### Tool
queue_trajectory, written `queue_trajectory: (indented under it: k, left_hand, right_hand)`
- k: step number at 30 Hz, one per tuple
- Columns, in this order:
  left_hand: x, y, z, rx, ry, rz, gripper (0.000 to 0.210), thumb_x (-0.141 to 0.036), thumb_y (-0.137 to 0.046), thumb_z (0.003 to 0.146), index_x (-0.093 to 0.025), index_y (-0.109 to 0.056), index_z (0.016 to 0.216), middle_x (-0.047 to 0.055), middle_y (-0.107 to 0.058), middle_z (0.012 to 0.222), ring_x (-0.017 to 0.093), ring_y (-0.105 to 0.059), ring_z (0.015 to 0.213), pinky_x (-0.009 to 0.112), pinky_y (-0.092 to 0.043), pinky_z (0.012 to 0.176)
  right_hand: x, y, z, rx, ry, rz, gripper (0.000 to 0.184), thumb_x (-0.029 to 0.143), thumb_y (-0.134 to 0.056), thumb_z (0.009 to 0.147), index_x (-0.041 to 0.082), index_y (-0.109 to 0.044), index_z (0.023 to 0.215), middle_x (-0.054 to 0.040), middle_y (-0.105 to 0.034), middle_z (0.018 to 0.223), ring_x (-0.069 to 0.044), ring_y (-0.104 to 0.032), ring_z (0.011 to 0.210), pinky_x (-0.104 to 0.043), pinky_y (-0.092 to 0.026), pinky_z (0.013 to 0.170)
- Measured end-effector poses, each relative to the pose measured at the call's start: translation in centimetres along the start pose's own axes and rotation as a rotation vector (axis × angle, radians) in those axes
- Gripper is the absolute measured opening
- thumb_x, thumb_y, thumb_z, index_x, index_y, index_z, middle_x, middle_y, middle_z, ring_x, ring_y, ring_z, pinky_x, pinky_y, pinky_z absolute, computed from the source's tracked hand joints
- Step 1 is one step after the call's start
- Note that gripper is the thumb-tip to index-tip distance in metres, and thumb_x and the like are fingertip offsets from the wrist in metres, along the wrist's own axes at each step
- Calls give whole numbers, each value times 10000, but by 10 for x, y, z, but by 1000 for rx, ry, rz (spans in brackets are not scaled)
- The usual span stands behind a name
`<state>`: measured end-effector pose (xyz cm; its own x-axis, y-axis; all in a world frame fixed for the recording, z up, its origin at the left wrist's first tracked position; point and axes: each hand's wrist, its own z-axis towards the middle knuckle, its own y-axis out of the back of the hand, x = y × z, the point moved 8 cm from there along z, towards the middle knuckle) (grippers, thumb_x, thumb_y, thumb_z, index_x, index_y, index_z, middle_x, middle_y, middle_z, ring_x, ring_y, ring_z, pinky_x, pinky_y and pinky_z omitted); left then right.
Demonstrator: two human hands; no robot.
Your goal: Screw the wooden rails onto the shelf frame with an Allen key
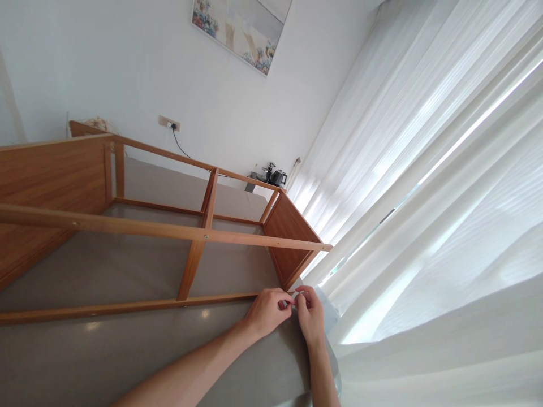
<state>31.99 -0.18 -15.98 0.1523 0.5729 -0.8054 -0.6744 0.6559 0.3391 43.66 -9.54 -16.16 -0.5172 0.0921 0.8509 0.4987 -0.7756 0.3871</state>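
A reddish-brown wooden furniture frame [254,237] with rails, a middle divider and end panels lies on a grey-covered surface [139,362]. At its lower right corner, my left hand [271,310] is closed in a pinch beside the end of the bottom rail [136,307]. Close by on the right, my right hand [309,314] has its fingers curled together, the fingertips nearly meeting those of the left. Whatever sits between the fingertips is too small to make out. Screw heads, one of them a bolt [206,237], show along the upper front rail.
White curtains [445,226] hang along the right side, close to the frame's right end panel [292,234]. Behind stand a black kettle [279,178] and a wall socket [169,123] with a plugged-in cord. A framed picture [241,31] hangs on the wall.
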Motion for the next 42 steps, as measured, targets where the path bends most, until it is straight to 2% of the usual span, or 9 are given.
queue_trajectory:
  k: [4,8,13,18,21,28,31,33,42]
  left_hand:
    - [8,-1,1,-7,83,-167,175,-224,-613,816,-208,-776,876,18,-742,814,131,-641,631,240,-484,654]
    - [13,-2,3,13,169,-312,175,-249,-606,820,-171,-760,852,25,-736,759,130,-645,610,235,-492,631]
    - [16,-4,2,52,242,-396,255,-340,-610,834,-128,-735,900,49,-724,737,140,-647,602,221,-488,540]
    - [17,-8,1,91,251,-434,300,-390,-616,841,-122,-733,908,49,-716,737,140,-653,590,214,-474,524]
    - [17,-10,1,104,227,-440,273,-373,-631,830,-126,-736,880,43,-718,752,134,-654,589,219,-481,558]
    - [15,-9,3,82,198,-475,228,-290,-651,799,-124,-718,941,69,-739,870,148,-679,637,237,-507,598]
    - [17,-8,3,70,212,-510,339,-308,-626,830,-129,-675,1113,87,-742,950,161,-704,653,271,-541,643]
    - [18,-10,2,73,217,-538,317,-318,-623,835,-132,-672,1088,85,-745,923,173,-713,659,280,-548,644]
    - [24,-12,3,34,305,-652,257,-394,-587,875,-190,-482,991,119,-740,1027,188,-728,670,192,-428,424]
  right_hand:
    - [1,-7,1,55,-4,63,167,387,-549,841,233,-561,902,-1,-691,753,-206,-654,709,-318,-521,690]
    - [0,-10,0,85,-20,82,209,423,-584,854,234,-532,927,6,-685,723,-189,-629,633,-300,-501,624]
    - [-4,3,0,-18,-17,51,161,375,-567,852,222,-566,903,24,-650,650,-163,-583,582,-281,-466,614]
    - [-5,12,3,-106,-5,68,246,366,-485,869,197,-618,989,-77,-729,951,-201,-662,800,-312,-491,687]
    - [-5,9,4,-109,-22,101,306,392,-547,841,186,-608,1060,-106,-725,1034,-227,-673,908,-347,-513,771]
    - [2,8,-21,-109,-108,65,375,498,-555,895,180,-666,1060,-73,-724,871,-191,-634,693,-299,-488,628]
    - [8,6,-36,-87,-105,41,350,487,-594,877,190,-700,1028,-58,-717,889,-193,-628,765,-293,-489,710]
    - [11,5,-41,-80,-101,42,340,487,-590,882,196,-701,1020,-52,-715,920,-198,-631,820,-297,-488,767]
    - [20,2,-43,-86,-61,58,256,457,-605,893,203,-642,890,-13,-671,858,-168,-604,817,-274,-462,780]
